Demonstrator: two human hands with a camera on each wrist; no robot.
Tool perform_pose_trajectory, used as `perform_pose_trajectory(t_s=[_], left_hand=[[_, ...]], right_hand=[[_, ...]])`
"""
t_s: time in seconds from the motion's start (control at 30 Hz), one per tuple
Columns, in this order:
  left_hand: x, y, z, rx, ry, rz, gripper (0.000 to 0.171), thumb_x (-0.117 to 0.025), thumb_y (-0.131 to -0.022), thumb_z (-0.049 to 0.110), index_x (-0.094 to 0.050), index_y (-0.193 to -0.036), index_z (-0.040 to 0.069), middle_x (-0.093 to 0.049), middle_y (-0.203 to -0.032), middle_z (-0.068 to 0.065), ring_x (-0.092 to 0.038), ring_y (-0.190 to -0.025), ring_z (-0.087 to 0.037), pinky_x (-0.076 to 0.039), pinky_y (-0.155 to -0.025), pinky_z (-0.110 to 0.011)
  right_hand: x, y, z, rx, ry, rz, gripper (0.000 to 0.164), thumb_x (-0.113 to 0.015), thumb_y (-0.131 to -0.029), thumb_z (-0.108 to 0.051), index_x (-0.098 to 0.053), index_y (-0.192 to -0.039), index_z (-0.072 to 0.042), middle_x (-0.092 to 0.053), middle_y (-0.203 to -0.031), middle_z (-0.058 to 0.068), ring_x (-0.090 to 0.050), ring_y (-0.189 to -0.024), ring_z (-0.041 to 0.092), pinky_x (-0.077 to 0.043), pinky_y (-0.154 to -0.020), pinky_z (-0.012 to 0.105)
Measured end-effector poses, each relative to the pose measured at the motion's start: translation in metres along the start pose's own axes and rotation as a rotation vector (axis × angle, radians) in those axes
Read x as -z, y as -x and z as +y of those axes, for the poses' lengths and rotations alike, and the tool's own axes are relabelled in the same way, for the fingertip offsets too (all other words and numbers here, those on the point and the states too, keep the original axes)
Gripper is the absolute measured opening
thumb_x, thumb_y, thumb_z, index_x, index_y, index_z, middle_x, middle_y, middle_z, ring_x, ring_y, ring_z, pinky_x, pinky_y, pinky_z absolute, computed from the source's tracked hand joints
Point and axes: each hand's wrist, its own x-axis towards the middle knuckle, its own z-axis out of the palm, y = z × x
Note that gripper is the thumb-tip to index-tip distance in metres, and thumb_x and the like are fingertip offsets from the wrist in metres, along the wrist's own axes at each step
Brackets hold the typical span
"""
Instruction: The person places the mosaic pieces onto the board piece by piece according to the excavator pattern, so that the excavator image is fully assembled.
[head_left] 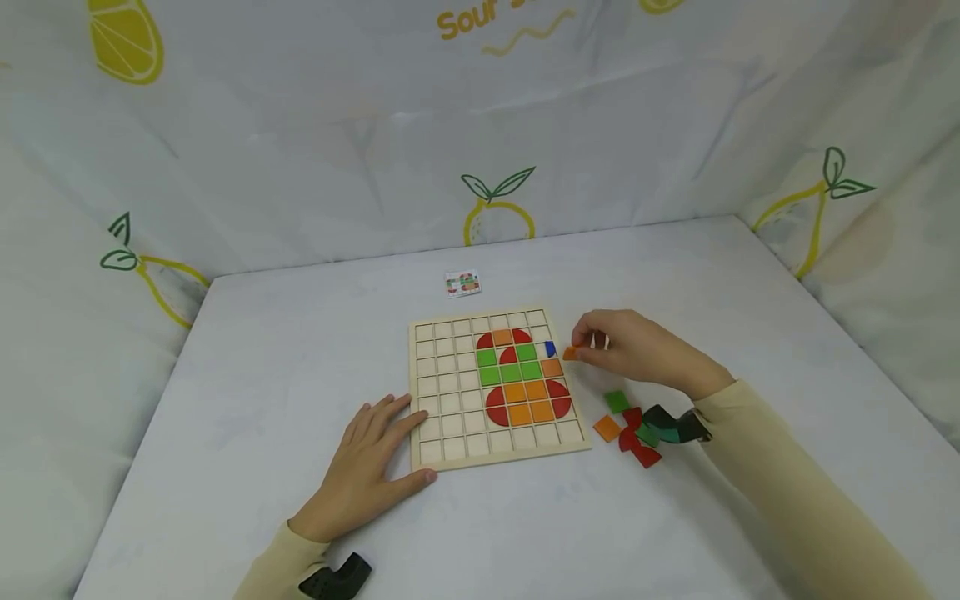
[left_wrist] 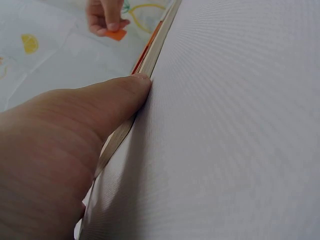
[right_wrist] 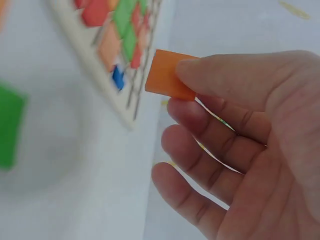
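Note:
My right hand (head_left: 645,350) pinches an orange square tile (right_wrist: 167,75) between thumb and index finger, just off the right edge of a wooden grid board (head_left: 442,429). The other fingers of that hand are loosely bent below the tile in the right wrist view. My left hand (head_left: 367,458) lies with spread fingers at the board's lower left corner, fingertips over its left edge and thumb (left_wrist: 117,102) against the front edge. Red rounded pieces (head_left: 497,408), green squares (head_left: 490,376), orange squares (head_left: 542,411) and a blue piece (head_left: 551,349) sit in the board's cells.
Loose pieces lie right of the board under my right wrist: an orange square (head_left: 607,428), a green square (head_left: 617,402) and several red pieces (head_left: 647,456). A small printed card (head_left: 462,283) lies behind the board. A lemon-patterned cloth (head_left: 337,167) hangs behind the white table (head_left: 510,533).

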Motion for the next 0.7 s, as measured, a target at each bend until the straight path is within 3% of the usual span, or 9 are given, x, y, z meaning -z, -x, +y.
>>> perform_pose_trajectory(t_s=[0.23,0.7], left_hand=[[-0.002,-0.001,-0.002,0.019,0.01,-0.027,0.078,-0.074,-0.085,0.057,-0.048,-0.151,0.025,-0.034,-0.164,-0.001,-0.021,-0.157,-0.027,-0.009,-0.129,-0.049],[0.001,-0.001,-0.002,0.008,0.024,-0.028,0.077,-0.074,-0.085,0.055,-0.049,-0.15,0.022,-0.036,-0.163,-0.003,-0.022,-0.156,-0.029,-0.012,-0.129,-0.052]], right_hand=[[0.0,-0.042,-0.028,0.074,-0.079,0.011,0.009,-0.071,-0.096,-0.017,-0.068,-0.104,-0.013,-0.067,-0.094,0.0,-0.056,-0.089,0.019,-0.052,-0.071,0.027],[-0.024,-0.109,-0.06,0.134,-0.111,-0.155,0.011,-0.064,-0.101,-0.021,-0.071,-0.104,-0.013,-0.07,-0.098,0.003,-0.057,-0.081,0.018,-0.053,-0.073,0.029]])
